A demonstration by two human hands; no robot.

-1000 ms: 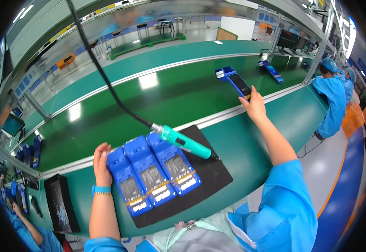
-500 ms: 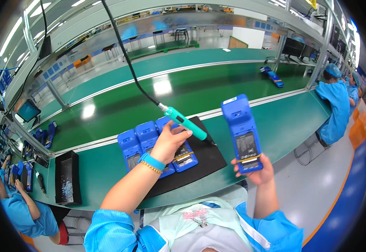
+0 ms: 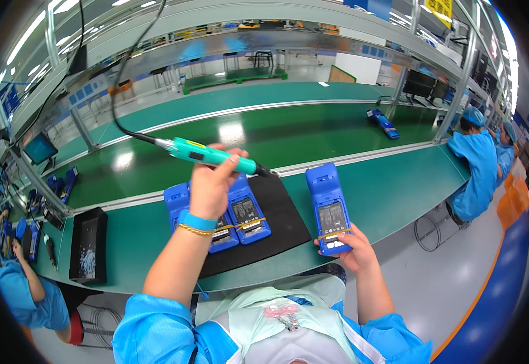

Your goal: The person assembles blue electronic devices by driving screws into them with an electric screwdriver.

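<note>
My left hand (image 3: 211, 187) is closed around a teal electric screwdriver (image 3: 193, 151), its black cord rising from the back end. The screwdriver lies nearly level in the air, its dark tip pointing right and touching nothing. Below it, several blue handheld terminals (image 3: 247, 207) lie side by side on a black mat (image 3: 286, 221), partly hidden by my left hand and forearm. My right hand (image 3: 358, 250) grips the lower end of another blue terminal (image 3: 331, 209), to the right of the mat. Its back faces up, showing a dark battery and a yellow band across it.
A black tray (image 3: 99, 267) with small blue bits stands left on the green bench (image 3: 137, 242). Beyond a metal rail runs a green conveyor (image 3: 289, 136) carrying a blue device (image 3: 383, 124). Co-workers in blue sit at left (image 3: 28, 303) and right (image 3: 474, 164).
The screwdriver has swung up and left and turned more level, its cord swinging left. The terminal in my right hand has come down a little and left. The view has shifted slightly.
</note>
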